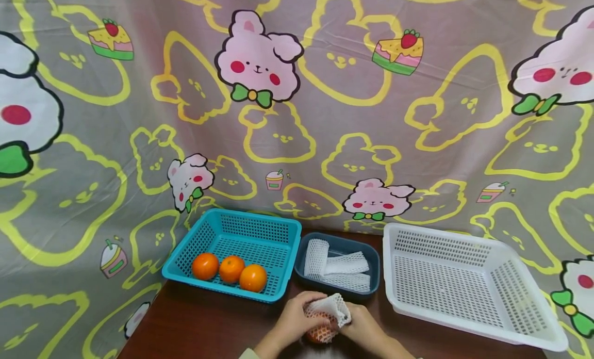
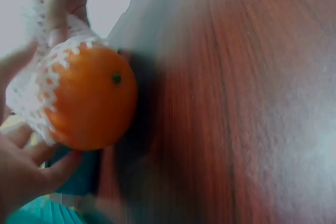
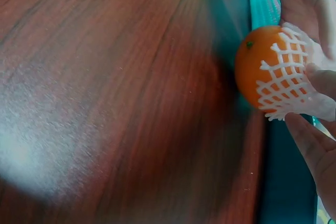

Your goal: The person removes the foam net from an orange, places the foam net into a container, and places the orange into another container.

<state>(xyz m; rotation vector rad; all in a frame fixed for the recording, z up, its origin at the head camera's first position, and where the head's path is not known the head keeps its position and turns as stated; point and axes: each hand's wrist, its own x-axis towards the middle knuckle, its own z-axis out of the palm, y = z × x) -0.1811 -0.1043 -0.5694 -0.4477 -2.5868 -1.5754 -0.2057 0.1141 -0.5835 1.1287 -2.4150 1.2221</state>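
Observation:
Both hands hold an orange [image 1: 317, 336] partly covered by a white foam net sleeve [image 1: 335, 306], low in the head view. My left hand [image 1: 295, 317] grips it from the left, fingers and thumb around the fruit and net. From the right, my right hand [image 1: 364, 328] pinches the net, its thumb and fingers on the mesh in the right wrist view. The net's loose end bunches above the fruit. In the left wrist view, the bare end of the orange [image 2: 100, 98] with its green stem spot sticks out of the mesh.
A teal basket [image 1: 283, 245] with three bare oranges [image 1: 232, 269] stands at the left. Behind the hands, a dark blue tray [image 1: 375, 261] carries several foam nets [image 1: 345, 263]. A large white basket [image 1: 441, 276] sits at the right. A patterned curtain [image 1: 297, 142] hangs behind the brown table [image 1: 195, 323].

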